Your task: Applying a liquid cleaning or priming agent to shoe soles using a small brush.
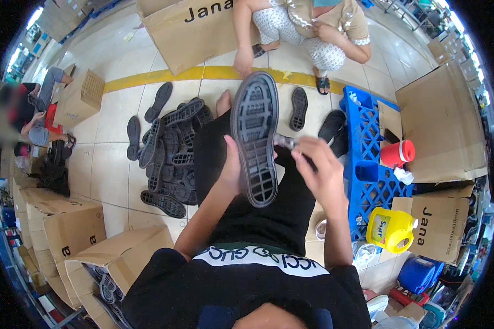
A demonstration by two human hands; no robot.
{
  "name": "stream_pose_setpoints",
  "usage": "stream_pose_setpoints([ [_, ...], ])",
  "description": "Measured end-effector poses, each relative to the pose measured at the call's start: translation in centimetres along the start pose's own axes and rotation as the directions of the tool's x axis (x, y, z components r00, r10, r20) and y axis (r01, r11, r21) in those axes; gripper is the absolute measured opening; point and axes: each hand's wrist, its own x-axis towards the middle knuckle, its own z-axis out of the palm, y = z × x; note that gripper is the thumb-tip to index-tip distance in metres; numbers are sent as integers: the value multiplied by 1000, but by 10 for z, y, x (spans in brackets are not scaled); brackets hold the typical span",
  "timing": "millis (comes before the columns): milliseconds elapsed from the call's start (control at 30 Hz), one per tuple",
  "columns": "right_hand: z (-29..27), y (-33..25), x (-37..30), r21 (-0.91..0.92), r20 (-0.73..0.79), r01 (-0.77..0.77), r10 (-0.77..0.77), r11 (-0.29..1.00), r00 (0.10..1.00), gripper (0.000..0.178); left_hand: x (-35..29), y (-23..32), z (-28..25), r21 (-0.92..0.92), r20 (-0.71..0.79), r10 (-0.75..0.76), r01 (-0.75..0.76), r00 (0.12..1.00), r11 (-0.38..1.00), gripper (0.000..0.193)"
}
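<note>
A black shoe sole (pixel 253 140) stands upright over my lap, its gridded, hollow face toward me. My left hand (pixel 233 167) grips it by the left edge, thumb up along the side. In my right hand (pixel 321 170) is a small tool with a pale, metallic-looking tip (pixel 285 141), pinched in closed fingers. That tip is at the sole's right edge; blur hides its exact kind and whether it touches. To the left of my legs lies a heap of similar black soles (pixel 170 151) on the tiled floor.
A blue plastic pallet (pixel 362 192) on my right bears a red lidded jug (pixel 398 153). Beside it are a yellow bottle (pixel 389 230) and cardboard boxes (pixel 442 120). Another person (pixel 302 33) squats ahead. A single sole (pixel 298 108) lies right of my knee; an open carton (pixel 121 257) stands lower left.
</note>
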Motion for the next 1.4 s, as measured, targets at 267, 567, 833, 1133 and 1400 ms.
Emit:
stream_pose_setpoints([
  [267, -8, 25, 71, -296, 77, 317, -308, 901, 948, 23, -14, -12, 19, -18, 96, -93, 95, 991, 995, 102],
  [567, -7, 40, 72, -511, 138, 320, -291, 798, 947, 21, -13, -9, 13, -43, 142, -132, 139, 981, 989, 96],
  [833, 18, 32, 28, -369, 133, 47, 3, 928, 991, 10, -4, -7, 9, -66, 59, -76, 80, 995, 995, 90],
  [1133, 3, 5, -1, -311, 508, 340, -147, 888, 849, 19, 10, 8, 4, -28, -27, 36, -37, 999, 999, 92],
  [1400, 2, -1, -19, -26, 540, 243, -191, 970, 820, 15, 20, 17, 1, -65, -73, 198, -203, 978, 977, 89],
])
